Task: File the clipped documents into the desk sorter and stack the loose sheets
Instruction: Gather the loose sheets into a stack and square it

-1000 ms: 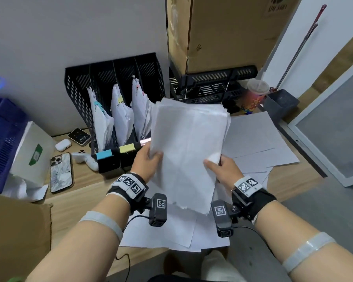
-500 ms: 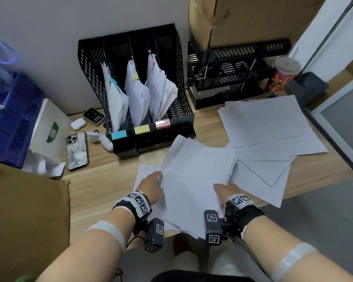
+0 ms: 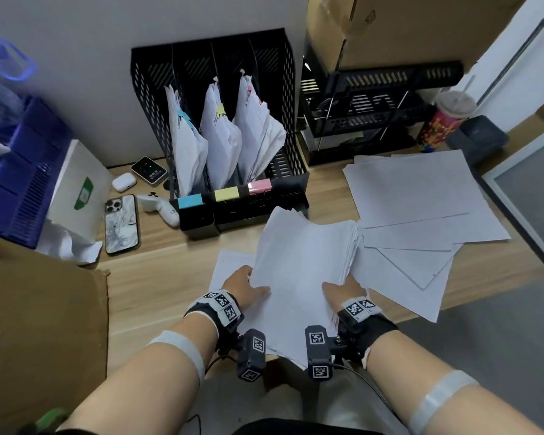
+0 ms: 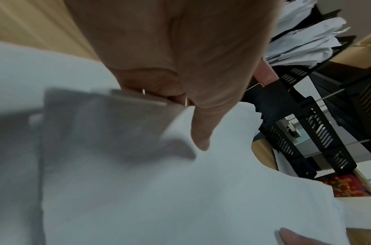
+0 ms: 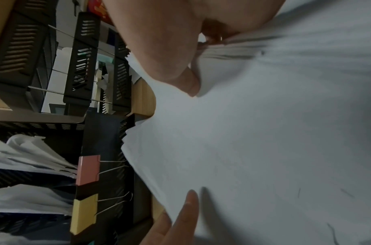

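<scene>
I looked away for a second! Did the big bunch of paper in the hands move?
Yes. The bunch of paper came down toward the person, from in front of the desk sorter to the desk; both hands hold it.

I see matt white paper sheets (image 3: 302,271) on a pale, smooth wood-grain desk (image 3: 157,277); the far sorter (image 3: 283,171) is perforated black mesh, its clips (image 3: 259,186) matt pastel
</scene>
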The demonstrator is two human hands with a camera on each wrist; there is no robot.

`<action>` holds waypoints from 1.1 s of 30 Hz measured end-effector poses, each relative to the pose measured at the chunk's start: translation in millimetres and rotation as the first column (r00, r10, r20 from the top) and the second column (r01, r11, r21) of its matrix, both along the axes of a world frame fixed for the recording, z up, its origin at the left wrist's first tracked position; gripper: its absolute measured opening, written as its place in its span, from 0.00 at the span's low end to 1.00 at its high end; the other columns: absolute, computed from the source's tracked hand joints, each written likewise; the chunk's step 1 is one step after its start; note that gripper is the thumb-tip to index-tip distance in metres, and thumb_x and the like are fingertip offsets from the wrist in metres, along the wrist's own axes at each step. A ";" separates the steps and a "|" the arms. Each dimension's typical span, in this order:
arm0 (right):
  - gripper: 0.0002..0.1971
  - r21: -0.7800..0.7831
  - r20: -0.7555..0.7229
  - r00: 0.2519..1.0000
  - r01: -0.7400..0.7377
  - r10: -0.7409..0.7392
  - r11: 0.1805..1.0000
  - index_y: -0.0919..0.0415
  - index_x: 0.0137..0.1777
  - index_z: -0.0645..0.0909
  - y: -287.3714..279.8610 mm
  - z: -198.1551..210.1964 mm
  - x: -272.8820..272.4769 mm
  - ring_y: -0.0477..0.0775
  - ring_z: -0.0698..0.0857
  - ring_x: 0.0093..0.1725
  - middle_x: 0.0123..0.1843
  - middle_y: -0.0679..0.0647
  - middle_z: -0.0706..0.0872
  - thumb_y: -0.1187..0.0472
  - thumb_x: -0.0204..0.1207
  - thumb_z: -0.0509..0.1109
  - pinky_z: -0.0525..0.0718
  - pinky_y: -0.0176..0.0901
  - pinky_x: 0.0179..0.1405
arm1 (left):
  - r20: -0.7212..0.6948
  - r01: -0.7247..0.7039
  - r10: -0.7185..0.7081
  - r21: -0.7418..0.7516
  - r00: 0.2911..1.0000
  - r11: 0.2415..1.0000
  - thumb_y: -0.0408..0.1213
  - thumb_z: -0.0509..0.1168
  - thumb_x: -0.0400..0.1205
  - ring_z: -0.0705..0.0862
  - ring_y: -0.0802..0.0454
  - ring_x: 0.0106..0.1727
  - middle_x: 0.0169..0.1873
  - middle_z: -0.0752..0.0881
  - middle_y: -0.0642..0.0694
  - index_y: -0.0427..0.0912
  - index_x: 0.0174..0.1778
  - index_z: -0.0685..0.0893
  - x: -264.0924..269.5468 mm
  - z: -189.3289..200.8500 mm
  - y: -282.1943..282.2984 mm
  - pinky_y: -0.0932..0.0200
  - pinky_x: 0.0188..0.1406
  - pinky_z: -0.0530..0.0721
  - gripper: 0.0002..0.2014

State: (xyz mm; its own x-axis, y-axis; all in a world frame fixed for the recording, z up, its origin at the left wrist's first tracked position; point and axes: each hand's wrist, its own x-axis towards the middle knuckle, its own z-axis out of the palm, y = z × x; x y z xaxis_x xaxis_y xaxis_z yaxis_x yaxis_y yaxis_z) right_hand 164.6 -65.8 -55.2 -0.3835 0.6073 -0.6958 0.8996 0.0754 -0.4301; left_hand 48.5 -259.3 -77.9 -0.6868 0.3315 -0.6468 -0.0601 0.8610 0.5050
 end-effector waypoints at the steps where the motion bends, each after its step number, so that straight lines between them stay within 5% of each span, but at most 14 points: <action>1: 0.17 -0.022 -0.022 1.000 0.003 -0.003 1.000 0.56 0.62 0.76 1.0 0.9 2.3 0.62 0.83 0.52 0.57 0.58 0.83 0.58 0.73 0.64 0.80 0.44 0.46 | 0.008 -0.005 0.004 0.029 1.000 1.000 0.48 0.72 0.78 0.83 0.45 0.55 0.59 0.85 0.46 0.42 0.66 0.77 1.5 -0.1 3.0 0.55 0.53 0.77 0.23; 6: 0.09 -0.161 -0.199 0.978 0.039 -0.071 0.986 0.52 0.54 0.73 13.4 6.1 14.4 0.56 0.81 0.48 0.42 0.47 0.81 0.62 0.77 0.67 0.77 0.42 0.52 | 0.041 -0.019 0.010 0.221 0.999 0.975 0.36 0.68 0.80 0.85 0.44 0.63 0.63 0.87 0.46 0.45 0.69 0.80 8.7 6.1 10.1 0.57 0.59 0.79 0.19; 8: 0.15 -0.174 -0.221 0.964 0.106 -0.144 0.979 0.51 0.58 0.74 21.2 2.7 19.0 0.57 0.83 0.49 0.48 0.50 0.84 0.57 0.73 0.71 0.79 0.44 0.52 | 0.147 -0.131 0.087 0.321 0.985 0.938 0.35 0.69 0.80 0.88 0.43 0.59 0.59 0.89 0.46 0.49 0.65 0.81 10.8 9.1 3.8 0.47 0.63 0.84 0.17; 12: 0.45 -0.410 -0.354 0.862 0.205 -0.362 0.889 0.53 0.73 0.71 37.1 -5.1 25.1 0.60 0.87 0.60 0.62 0.55 0.87 0.52 0.54 0.85 0.84 0.60 0.66 | 0.430 -0.408 0.199 0.474 0.881 0.781 0.31 0.69 0.82 0.90 0.37 0.58 0.57 0.91 0.42 0.49 0.66 0.81 16.0 15.6 -8.5 0.35 0.61 0.86 0.17; 15: 0.33 -0.456 -0.380 0.860 0.145 -0.340 0.878 0.60 0.71 0.75 47.4 12.4 21.3 0.67 0.87 0.61 0.63 0.63 0.88 0.65 0.66 0.81 0.81 0.69 0.67 | 0.513 -0.440 0.143 0.522 0.847 0.731 0.29 0.67 0.83 0.90 0.37 0.58 0.57 0.91 0.41 0.46 0.65 0.82 21.1 29.4 -5.5 0.40 0.59 0.88 0.15; 17: 0.22 -0.332 -0.369 0.906 0.081 -0.208 0.940 0.61 0.62 0.83 63.0 20.5 14.3 0.66 0.89 0.57 0.58 0.63 0.90 0.63 0.67 0.79 0.83 0.67 0.65 | 0.467 -0.414 0.163 0.508 0.869 0.756 0.36 0.69 0.83 0.91 0.41 0.57 0.55 0.92 0.43 0.48 0.63 0.84 21.5 31.5 -3.8 0.48 0.54 0.88 0.12; 20: 0.24 -0.154 -0.363 0.926 0.047 -0.100 0.987 0.54 0.49 0.86 104.8 13.6 5.1 0.63 0.90 0.54 0.54 0.56 0.92 0.48 0.51 0.79 0.85 0.64 0.64 | 0.115 -0.250 0.227 0.276 0.967 0.928 0.47 0.67 0.83 0.87 0.42 0.58 0.57 0.89 0.44 0.48 0.61 0.85 10.4 11.2 -10.7 0.51 0.52 0.85 0.13; 22: 0.23 -0.126 -0.398 0.906 0.102 -0.144 0.987 0.52 0.46 0.86 130.1 11.9 0.7 0.63 0.90 0.55 0.54 0.55 0.92 0.47 0.49 0.79 0.84 0.65 0.65 | -0.115 -0.110 0.106 -0.025 0.988 0.994 0.49 0.64 0.82 0.81 0.41 0.67 0.67 0.82 0.44 0.54 0.66 0.82 6.2 -2.3 -19.7 0.50 0.66 0.80 0.16; 24: 0.20 -0.154 -0.447 0.873 0.139 -0.194 0.978 0.54 0.52 0.86 130.6 40.8 -2.3 0.63 0.89 0.57 0.56 0.57 0.91 0.53 0.58 0.80 0.82 0.66 0.67 | -0.180 -0.012 -0.020 -0.174 0.983 0.985 0.46 0.62 0.81 0.73 0.44 0.77 0.75 0.76 0.47 0.58 0.72 0.78 7.9 -13.4 -24.6 0.51 0.77 0.70 0.21; 27: 0.17 -0.260 -0.502 0.826 0.141 -0.258 0.955 0.63 0.64 0.82 130.3 67.1 -5.8 0.64 0.87 0.59 0.59 0.61 0.89 0.67 0.75 0.74 0.80 0.65 0.68 | -0.157 -0.037 0.025 -0.070 0.987 0.997 0.38 0.61 0.82 0.66 0.47 0.82 0.81 0.70 0.50 0.55 0.78 0.74 14.3 -16.3 -19.1 0.52 0.83 0.63 0.26; 33: 0.18 -0.327 -0.406 0.909 -0.048 -0.095 0.944 0.63 0.61 0.84 137.2 62.6 -12.9 0.65 0.89 0.55 0.54 0.62 0.91 0.62 0.72 0.77 0.82 0.66 0.66 | -0.108 -0.191 0.197 0.064 0.975 0.980 0.36 0.61 0.85 0.74 0.43 0.78 0.80 0.72 0.45 0.49 0.79 0.72 25.1 -4.3 5.7 0.55 0.72 0.74 0.24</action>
State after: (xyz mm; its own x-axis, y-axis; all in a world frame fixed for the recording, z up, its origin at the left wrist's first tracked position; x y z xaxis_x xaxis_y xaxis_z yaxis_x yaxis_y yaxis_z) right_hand 151.7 71.3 7.4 -0.6659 0.3886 -0.6369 0.6361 -0.1503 -0.7568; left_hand 73.7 -253.6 -82.2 -0.8091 0.2166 -0.5463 -0.1628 0.8106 0.5626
